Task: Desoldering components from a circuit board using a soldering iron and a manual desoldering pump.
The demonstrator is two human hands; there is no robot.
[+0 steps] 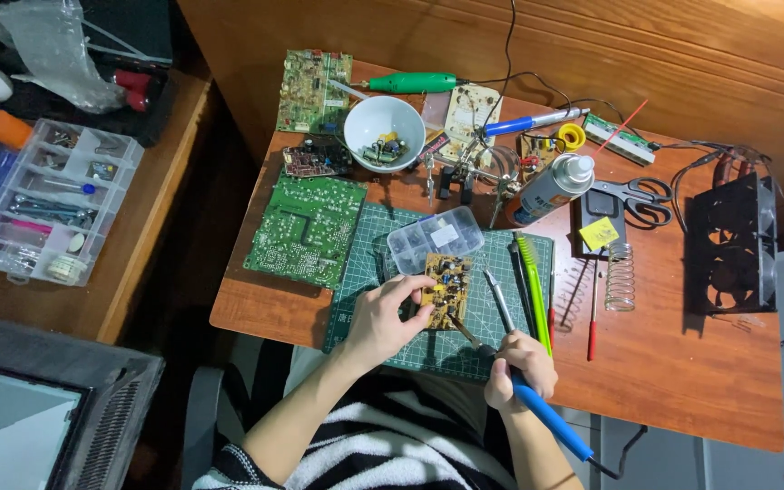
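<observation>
Two hands work on a green gridded cutting mat [369, 272]: left hand [381, 319] fingers pinch a small tan circuit board [446, 289], right hand [521, 365] fingers clench a blue-handled soldering iron [537, 404]. The iron's tip, just right of that board, could scorch the fingers if it slips.

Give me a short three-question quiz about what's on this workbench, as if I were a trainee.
1. True or false: the left hand holds the small yellow circuit board on the green cutting mat.
2. What does the right hand grip?
A. the scissors
B. the blue-handled soldering iron
C. the spray can
3. Fill in: the white bowl of small parts stands ____ the large green circuit board, as the picture shows it.

Key
1. True.
2. B, the blue-handled soldering iron; its tip points toward the small board. The scissors and spray can lie untouched.
3. Above, further from the person.
</observation>
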